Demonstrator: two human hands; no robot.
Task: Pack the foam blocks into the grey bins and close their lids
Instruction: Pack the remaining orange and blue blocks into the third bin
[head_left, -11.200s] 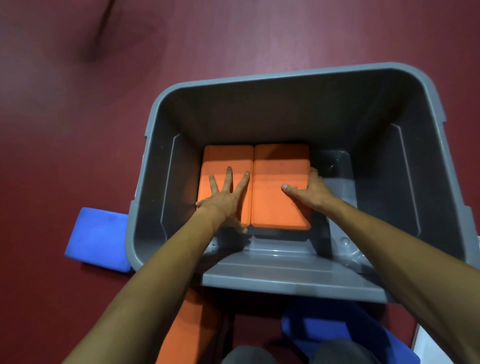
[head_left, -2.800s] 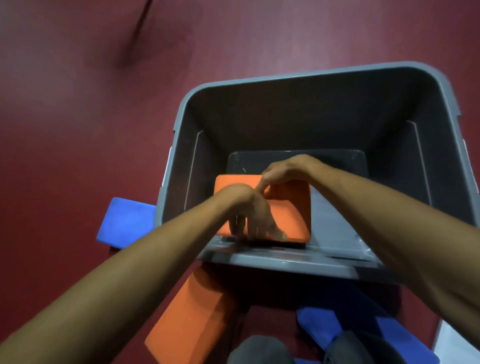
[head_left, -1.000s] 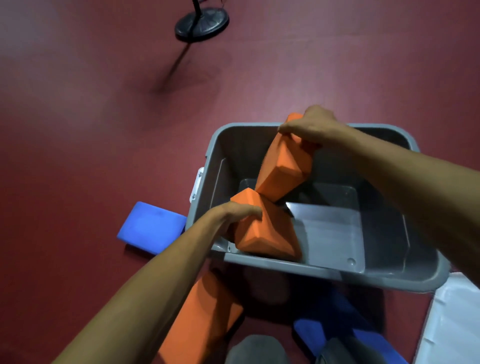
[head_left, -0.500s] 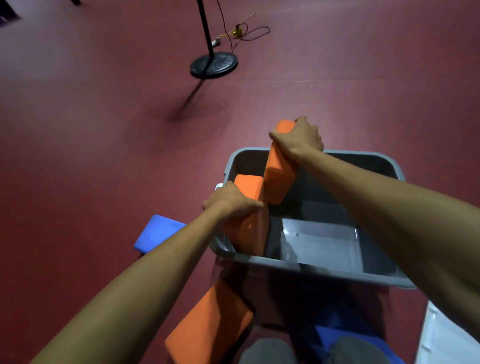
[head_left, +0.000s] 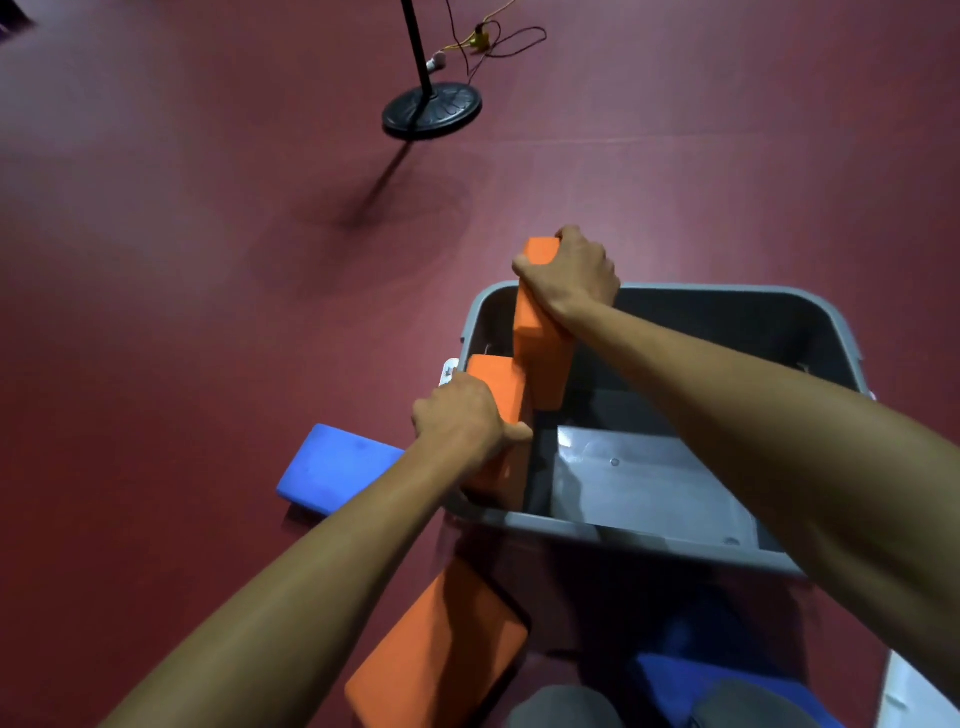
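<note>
An open grey bin (head_left: 639, 530) stands on the dark red floor in front of me. Two orange foam blocks stand on end against its left wall. My left hand (head_left: 462, 421) grips the nearer orange block (head_left: 501, 395) from above. My right hand (head_left: 571, 275) is closed around the top of the farther orange block (head_left: 540, 343), which rises above the bin's rim. The rest of the bin's bottom is bare grey plastic.
A blue foam block (head_left: 332, 467) lies on the floor left of the bin. Another orange block (head_left: 441, 654) lies near my knees, and blue blocks (head_left: 675, 675) lie under the bin's near side. A black stand base (head_left: 431, 111) with cables is farther off. A white sheet (head_left: 919, 696) is at bottom right.
Both orange blocks, once flat on the bin's bottom, have been tipped up on end and shifted against the left wall. My head has risen, so the bin looks smaller and lower.
</note>
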